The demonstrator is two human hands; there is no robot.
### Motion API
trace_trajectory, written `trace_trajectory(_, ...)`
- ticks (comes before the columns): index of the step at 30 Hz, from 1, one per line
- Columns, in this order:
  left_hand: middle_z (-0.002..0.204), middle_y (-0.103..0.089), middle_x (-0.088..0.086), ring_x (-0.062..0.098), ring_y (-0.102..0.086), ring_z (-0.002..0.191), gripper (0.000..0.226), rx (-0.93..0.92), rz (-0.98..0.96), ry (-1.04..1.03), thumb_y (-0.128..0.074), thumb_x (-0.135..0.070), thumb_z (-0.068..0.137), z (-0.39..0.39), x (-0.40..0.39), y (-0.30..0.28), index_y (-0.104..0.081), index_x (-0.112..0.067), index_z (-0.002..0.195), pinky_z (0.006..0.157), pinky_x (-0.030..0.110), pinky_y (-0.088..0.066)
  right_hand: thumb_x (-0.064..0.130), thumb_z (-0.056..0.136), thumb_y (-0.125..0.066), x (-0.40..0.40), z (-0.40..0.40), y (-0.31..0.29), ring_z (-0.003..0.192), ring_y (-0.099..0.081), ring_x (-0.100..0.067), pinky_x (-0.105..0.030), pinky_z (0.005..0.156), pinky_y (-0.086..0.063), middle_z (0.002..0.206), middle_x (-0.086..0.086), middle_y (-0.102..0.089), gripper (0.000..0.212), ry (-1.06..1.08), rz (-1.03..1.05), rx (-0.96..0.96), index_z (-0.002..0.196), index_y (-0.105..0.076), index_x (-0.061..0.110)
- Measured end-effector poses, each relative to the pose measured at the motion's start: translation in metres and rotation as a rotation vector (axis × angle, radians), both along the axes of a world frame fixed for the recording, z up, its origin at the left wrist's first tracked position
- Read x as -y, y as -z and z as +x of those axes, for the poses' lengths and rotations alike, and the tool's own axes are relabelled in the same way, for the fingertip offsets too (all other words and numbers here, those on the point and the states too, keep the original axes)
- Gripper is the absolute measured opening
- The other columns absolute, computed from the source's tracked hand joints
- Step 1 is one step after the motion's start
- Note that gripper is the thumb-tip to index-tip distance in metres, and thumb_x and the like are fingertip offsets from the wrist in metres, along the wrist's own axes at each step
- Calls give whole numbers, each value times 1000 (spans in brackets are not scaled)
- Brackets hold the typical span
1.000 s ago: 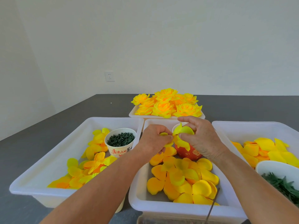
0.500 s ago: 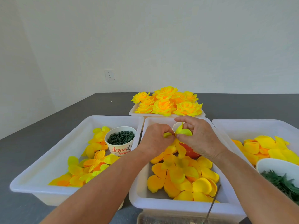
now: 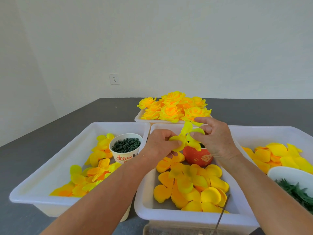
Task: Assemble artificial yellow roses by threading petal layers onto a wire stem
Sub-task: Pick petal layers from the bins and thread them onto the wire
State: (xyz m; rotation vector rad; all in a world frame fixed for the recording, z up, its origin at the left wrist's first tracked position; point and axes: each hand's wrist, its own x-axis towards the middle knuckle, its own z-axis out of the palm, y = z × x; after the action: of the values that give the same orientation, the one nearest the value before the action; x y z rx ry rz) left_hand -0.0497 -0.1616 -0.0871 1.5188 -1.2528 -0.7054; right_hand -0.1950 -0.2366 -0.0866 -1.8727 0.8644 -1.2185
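A bright yellow petal layer (image 3: 186,138) is held between both hands above the middle white tray (image 3: 145,200). My left hand (image 3: 160,145) pinches its left petal. My right hand (image 3: 213,138) pinches the right petals with thumb and fingers. The petals fan out upward and downward between the hands. Below them lie loose yellow-orange petal layers (image 3: 191,185) in the tray. A thin wire stem (image 3: 221,216) leans over the tray's near right rim. The centre of the held layer is partly hidden by my fingers.
A red paper cup (image 3: 196,156) stands in the middle tray under my hands. The left tray (image 3: 50,168) holds petals and a white cup of dark green pieces (image 3: 126,145). The right tray (image 3: 277,133) holds petals and a bowl of green leaves (image 3: 294,189). Finished yellow roses (image 3: 174,107) fill a far tray.
Both hands have spread the petal layer wider, so its petals fan out more. The hands stay over the red cup, which shows more now.
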Motion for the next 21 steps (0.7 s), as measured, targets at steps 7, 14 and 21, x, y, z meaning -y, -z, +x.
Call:
trace_trajectory(7, 44, -55, -3, 9, -50, 37, 23, -6, -12, -20, -67, -11, 86, 2, 0, 1, -56, -12, 65, 40, 21, -41, 8, 74, -76, 2, 0, 2, 39, -43, -2, -20, 52, -40, 37, 13, -45, 40, -50, 5, -28, 110, -62, 16)
trace_trajectory(14, 42, -52, -2, 8, -46, 33, 26, 27, -5, -28, -69, -18, 84, 3, 0, 1, -54, -11, 64, 37, 17, -36, 14, 74, -77, 1, 0, 1, 41, -33, -4, -22, 50, -35, 43, 10, -33, 32, -60, 8, -18, 103, -63, 19)
trace_trajectory(21, 43, -53, -5, 11, -46, 41, 32, -71, -80, -33, -66, -22, 87, 0, -2, -3, -52, -14, 59, 42, 20, -39, 26, 79, -73, -6, 1, -5, 64, -63, -7, -19, 57, -48, 67, -2, -67, 15, -103, 160, 90, 92, -66, 20)
